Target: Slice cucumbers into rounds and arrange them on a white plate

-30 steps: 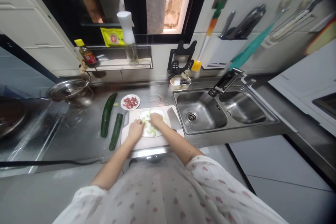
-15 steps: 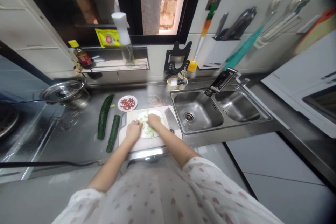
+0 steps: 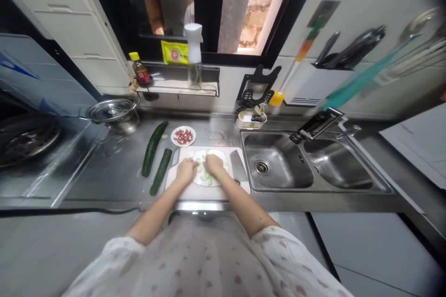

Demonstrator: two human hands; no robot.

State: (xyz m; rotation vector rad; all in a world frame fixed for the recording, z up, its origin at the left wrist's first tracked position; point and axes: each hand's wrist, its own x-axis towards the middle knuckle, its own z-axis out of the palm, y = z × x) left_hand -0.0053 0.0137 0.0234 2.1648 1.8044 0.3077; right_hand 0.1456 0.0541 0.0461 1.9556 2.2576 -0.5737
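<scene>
A white plate [image 3: 211, 181] with pale green cucumber slices [image 3: 207, 178] on it rests on a pale cutting board [image 3: 190, 192]. At the plate's left edge, my left hand [image 3: 187, 170] is closed, with cucumber slices at its fingertips. My right hand [image 3: 213, 164] reaches over the plate, fingers bent down and pressed together among the slices; what they grip is hidden. A broad-bladed knife [image 3: 239, 165] lies on the board's right side. To the left of the board are a shorter cut cucumber [image 3: 160, 171] and a longer cucumber [image 3: 154, 148].
Behind the board stands a small plate of chopped red pieces [image 3: 183, 136]. A double sink [image 3: 275, 184] borders the board on the right. Farther left are a lidded steel pot [image 3: 114, 113] and a dark pan [image 3: 29, 137]. A shelf [image 3: 174, 87] holds bottles.
The camera view has shifted, so the whole counter appears farther right. Both hands stay at the plate, with only slight finger movement.
</scene>
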